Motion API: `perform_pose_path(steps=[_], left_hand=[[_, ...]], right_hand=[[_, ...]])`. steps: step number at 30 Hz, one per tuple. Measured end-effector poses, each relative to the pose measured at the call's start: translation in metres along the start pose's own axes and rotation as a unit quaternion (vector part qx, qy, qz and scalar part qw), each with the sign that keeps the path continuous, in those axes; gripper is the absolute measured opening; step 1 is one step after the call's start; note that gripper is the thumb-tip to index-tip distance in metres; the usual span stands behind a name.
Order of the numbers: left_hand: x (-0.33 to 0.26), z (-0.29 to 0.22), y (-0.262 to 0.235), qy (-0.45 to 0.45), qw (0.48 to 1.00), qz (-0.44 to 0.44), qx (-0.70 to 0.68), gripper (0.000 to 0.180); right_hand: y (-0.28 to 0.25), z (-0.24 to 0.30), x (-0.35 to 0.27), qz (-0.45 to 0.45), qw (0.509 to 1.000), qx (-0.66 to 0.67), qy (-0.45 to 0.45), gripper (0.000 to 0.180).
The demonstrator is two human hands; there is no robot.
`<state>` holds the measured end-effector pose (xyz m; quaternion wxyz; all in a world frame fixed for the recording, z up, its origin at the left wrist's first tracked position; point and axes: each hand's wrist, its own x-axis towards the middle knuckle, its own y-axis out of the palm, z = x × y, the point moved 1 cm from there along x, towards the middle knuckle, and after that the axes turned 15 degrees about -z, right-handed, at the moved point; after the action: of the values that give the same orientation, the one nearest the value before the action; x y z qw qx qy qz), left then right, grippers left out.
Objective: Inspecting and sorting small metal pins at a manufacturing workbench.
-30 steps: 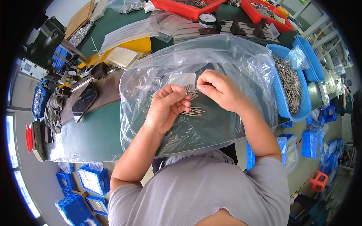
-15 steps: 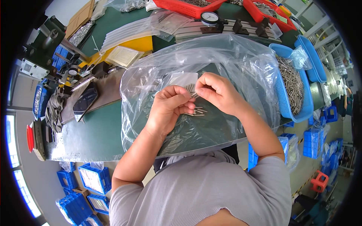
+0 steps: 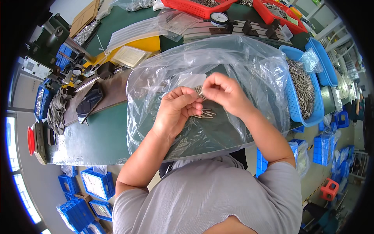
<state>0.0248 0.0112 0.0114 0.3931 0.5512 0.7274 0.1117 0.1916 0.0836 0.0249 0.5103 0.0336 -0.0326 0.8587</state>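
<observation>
Over a large clear plastic bag (image 3: 156, 78) spread on the bench, my two hands meet at the fingertips. My left hand (image 3: 173, 109) is closed, thumb pressed to the index finger, with slim metal pins (image 3: 199, 92) showing at its fingertips. Close beside it, my right hand (image 3: 226, 93) is closed in a pinch; whatever is between its fingertips is too small or hidden to name. Just below the fingers lies a small loose group of metal pins (image 3: 206, 114). A whitish sheet or small bag (image 3: 191, 80) lies behind the hands.
At the right stands a blue basket (image 3: 289, 91) full of metal pins, with another blue basket (image 3: 327, 70) behind. Red baskets (image 3: 183, 8) and a dial gauge (image 3: 219, 18) on a slotted rail are at the back. A dark phone-like object (image 3: 90, 102) lies left.
My right hand has shifted slightly, its fingers moving a little at the left fingertips. My left hand stays nearly in place. The whole view has shifted slightly.
</observation>
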Motion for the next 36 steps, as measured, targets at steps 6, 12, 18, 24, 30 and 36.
perform_pose_path(steps=[6, 12, 18, 24, 30, 36], left_hand=[[0.000, -0.007, -0.003, 0.032, 0.999, -0.027, -0.018, 0.005], [0.001, -0.008, -0.003, 0.030, 0.999, -0.027, -0.021, 0.006], [0.002, -0.008, -0.005, 0.026, 0.999, -0.015, -0.024, 0.006], [0.001, -0.009, -0.006, 0.025, 0.999, -0.028, -0.032, 0.006], [0.000, -0.008, -0.002, 0.027, 0.999, -0.028, 0.002, 0.008], [-0.001, -0.005, -0.001, 0.013, 1.000, -0.017, 0.013, 0.005]], right_hand=[[-0.021, -0.002, 0.013, -0.102, 0.932, 0.317, 0.142, 0.011], [-0.017, -0.008, 0.007, -0.039, 0.950, -0.302, -0.072, 0.011], [-0.016, -0.008, 0.003, -0.008, 0.904, -0.400, -0.150, 0.019], [-0.015, -0.002, 0.000, 0.020, 0.899, -0.414, -0.144, 0.014], [-0.013, -0.010, 0.000, -0.021, 0.889, -0.419, -0.184, 0.007], [-0.020, 0.001, 0.003, -0.035, 0.984, -0.155, -0.075, 0.005]])
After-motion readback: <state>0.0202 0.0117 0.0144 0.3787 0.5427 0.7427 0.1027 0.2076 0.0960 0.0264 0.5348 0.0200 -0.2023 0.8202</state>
